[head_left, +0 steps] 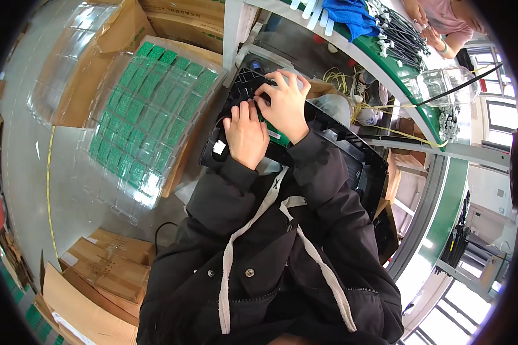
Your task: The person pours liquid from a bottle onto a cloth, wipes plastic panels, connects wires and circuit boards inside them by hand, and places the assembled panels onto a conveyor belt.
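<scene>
A black plastic housing [214,150] lies across my lap, with part of a green circuit board [277,135] showing inside it. My left hand [247,138] rests over the board, palm down, its fingers stretched forward and slightly bent onto the parts beneath. Beside it, my right hand [285,106] brings thumb and forefinger close together at the board's far end, while its other fingers spread upward. Whatever lies between that thumb and finger is hidden. A small white piece [218,147] sits in the housing's near left corner.
To the left, a clear plastic tray stack [149,109] with green pieces stands on cardboard. Cardboard boxes [106,264] lie lower left. On the green-topped bench [408,86] are a blue cloth [351,17] and black cables [400,40]. Another person's hands [429,29] work there.
</scene>
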A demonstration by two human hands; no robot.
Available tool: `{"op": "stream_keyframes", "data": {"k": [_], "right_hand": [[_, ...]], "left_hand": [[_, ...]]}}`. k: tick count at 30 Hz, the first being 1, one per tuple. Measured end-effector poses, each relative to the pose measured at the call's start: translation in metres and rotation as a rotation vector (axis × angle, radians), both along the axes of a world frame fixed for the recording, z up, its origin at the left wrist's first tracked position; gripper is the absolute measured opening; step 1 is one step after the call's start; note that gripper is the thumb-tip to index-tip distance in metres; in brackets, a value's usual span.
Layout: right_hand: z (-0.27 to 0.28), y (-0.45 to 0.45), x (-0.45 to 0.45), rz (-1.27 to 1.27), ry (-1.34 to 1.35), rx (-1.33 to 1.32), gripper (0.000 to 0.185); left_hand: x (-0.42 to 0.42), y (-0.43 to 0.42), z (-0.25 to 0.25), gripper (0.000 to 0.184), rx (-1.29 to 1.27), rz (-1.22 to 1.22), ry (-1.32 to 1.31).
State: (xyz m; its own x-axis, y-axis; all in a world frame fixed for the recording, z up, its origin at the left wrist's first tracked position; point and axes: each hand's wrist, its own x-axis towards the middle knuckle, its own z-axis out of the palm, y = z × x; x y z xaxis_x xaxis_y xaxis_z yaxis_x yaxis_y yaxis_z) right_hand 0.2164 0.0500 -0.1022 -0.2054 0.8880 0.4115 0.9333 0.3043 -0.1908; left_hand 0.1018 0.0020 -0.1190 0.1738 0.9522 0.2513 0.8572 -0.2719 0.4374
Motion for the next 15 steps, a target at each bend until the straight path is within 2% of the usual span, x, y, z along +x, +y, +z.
{"op": "stream_keyframes", "data": {"k": [11,15], "right_hand": [[-0.011,-0.001,-0.002,-0.023,0.035,0.051,0.005],[-0.014,0.0,0.0,-0.054,0.022,0.058,0.017]], "left_hand": [[-0.001,0.0,0.0,0.038,-0.003,-0.014,-0.031],[0.001,0.001,0.0,0.035,-0.008,-0.019,-0.016]]}}
